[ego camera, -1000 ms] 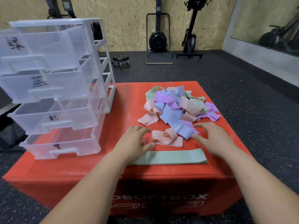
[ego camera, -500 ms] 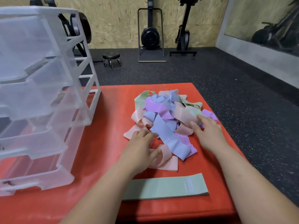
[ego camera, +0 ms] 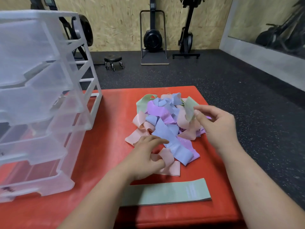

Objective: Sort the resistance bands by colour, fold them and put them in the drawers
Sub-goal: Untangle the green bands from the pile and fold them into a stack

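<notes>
Mostly heaped toward the far right corner of the red padded platform [ego camera: 107,138], the loose pile of pink, purple, blue and green fabric resistance bands [ego camera: 165,123] fills the head view. A long blue band [ego camera: 175,142] trails from the pile toward the near edge.

The right hand [ego camera: 217,124] is raised above the pile's right side. Its thumb and forefinger pinch the end of a pale green fabric band [ego camera: 189,109], which stands lifted clear of the heap, and the other fingers are loosely bent.

The left hand [ego camera: 146,156] lies on the near side of the pile with its fingers curled. Its fingertips rest on the pink and blue bands, and its thumb touches a looped pink band [ego camera: 170,164]. Whether it actually grips that loop cannot be told.

A second pale green band [ego camera: 168,192] lies flat and straight along the near edge, apart from the pile, partly hidden under the left forearm.

A clear plastic four-drawer unit [ego camera: 41,100] stands along the left edge, with each drawer pulled out further than the one above. Nothing can be made out inside them.
</notes>
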Demonstrator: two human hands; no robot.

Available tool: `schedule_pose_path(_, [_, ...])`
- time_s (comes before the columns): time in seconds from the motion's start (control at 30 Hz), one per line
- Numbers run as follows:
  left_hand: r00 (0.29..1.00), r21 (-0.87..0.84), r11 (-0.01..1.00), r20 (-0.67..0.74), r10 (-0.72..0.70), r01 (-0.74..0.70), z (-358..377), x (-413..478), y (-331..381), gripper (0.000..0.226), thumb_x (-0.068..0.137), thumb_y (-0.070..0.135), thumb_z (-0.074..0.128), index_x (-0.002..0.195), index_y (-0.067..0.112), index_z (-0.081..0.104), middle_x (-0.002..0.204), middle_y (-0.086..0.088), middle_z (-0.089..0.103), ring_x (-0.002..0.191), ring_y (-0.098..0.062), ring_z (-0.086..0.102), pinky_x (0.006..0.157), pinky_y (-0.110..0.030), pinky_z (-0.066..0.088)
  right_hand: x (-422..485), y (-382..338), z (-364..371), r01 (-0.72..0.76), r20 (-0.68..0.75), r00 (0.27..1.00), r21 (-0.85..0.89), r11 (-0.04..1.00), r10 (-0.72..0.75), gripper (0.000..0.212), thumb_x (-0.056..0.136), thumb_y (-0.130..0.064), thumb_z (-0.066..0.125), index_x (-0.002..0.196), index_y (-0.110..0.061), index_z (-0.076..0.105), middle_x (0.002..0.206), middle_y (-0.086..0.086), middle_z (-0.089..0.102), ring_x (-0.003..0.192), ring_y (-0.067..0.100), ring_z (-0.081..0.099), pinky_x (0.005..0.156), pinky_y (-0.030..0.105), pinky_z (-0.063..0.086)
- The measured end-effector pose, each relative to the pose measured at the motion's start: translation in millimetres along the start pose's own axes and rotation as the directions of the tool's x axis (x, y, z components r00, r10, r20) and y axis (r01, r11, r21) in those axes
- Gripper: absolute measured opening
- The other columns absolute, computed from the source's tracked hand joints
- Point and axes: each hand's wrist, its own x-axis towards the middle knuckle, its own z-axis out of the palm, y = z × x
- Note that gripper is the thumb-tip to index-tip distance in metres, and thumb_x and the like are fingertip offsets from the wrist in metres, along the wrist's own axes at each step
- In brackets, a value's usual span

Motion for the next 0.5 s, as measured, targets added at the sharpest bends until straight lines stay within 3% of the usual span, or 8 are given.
schedule_pose_path(0.1, [0.998, -0.003, 1.000, -0.055, -0.018, 0.018, -1, -7, 6, 0.060, 0.084, 0.055, 0.060, 0.142, 0.037, 0.059, 0.134, 0.021, 0.054, 0.137, -0.007, 0.040, 0.116, -0.031, 0.036, -20, 2, 4, -0.108, 0.014, 0.994, 0.043, 0.993, 0.107, 0.012, 0.083, -0.009, 0.085, 0.091, -0.018, 0.081, 0.085, -0.008, 0.079, 0.078, 0.002, 0.069, 0.071, 0.012, 0.052])
schedule_pose_path(0.2, [0.989, -0.006, 0.999, -0.143, -0.036, 0.035, 1, -12, 7, 0.053, 0.091, 0.058, 0.062, 0.139, 0.035, 0.062, 0.133, 0.016, 0.061, 0.131, -0.011, 0.050, 0.111, -0.038, 0.044, -38, 3, 7, -0.204, 0.126, 0.974, 0.125, 0.971, 0.189, 0.022, 0.077, 0.002, 0.087, 0.086, -0.011, 0.072, 0.074, -0.007, 0.075, 0.070, 0.008, 0.066, 0.066, 0.020, 0.055])
schedule_pose_path(0.37, [0.950, -0.150, 0.988, -0.312, -0.011, -0.038, 0, -16, 14, 0.057, 0.094, 0.039, 0.076, 0.147, 0.035, 0.056, 0.142, 0.018, 0.056, 0.130, -0.008, 0.054, 0.110, -0.035, 0.046, -60, -13, 7, -0.170, 0.358, 0.928, 0.153, 0.974, 0.106, 0.036, 0.081, 0.006, 0.082, 0.103, -0.012, 0.060, 0.093, 0.009, 0.071, 0.075, 0.015, 0.069, 0.076, 0.033, 0.058])
schedule_pose_path(0.43, [0.954, -0.168, 0.982, -0.299, 0.032, -0.086, -2, -18, 20, 0.055, 0.095, 0.037, 0.076, 0.146, 0.036, 0.057, 0.145, 0.021, 0.055, 0.134, -0.007, 0.052, 0.111, -0.033, 0.044, -73, -13, 10, -0.154, 0.464, 0.880, 0.076, 0.985, 0.101, 0.039, 0.082, 0.005, 0.081, 0.108, -0.016, 0.061, 0.097, 0.014, 0.068, 0.075, 0.016, 0.069, 0.073, 0.031, 0.058])
schedule_pose_path(0.5, [0.960, -0.150, 0.981, -0.269, 0.078, -0.121, -2, -19, 24, 0.037, 0.096, 0.035, 0.075, 0.132, 0.034, 0.067, 0.141, 0.022, 0.060, 0.136, -0.005, 0.052, 0.112, -0.034, 0.043, -81, -13, 12, -0.131, 0.537, 0.840, 0.068, 0.989, 0.074, 0.038, 0.084, 0.008, 0.078, 0.109, -0.016, 0.062, 0.098, 0.016, 0.066, 0.075, 0.016, 0.068, 0.068, 0.026, 0.056])
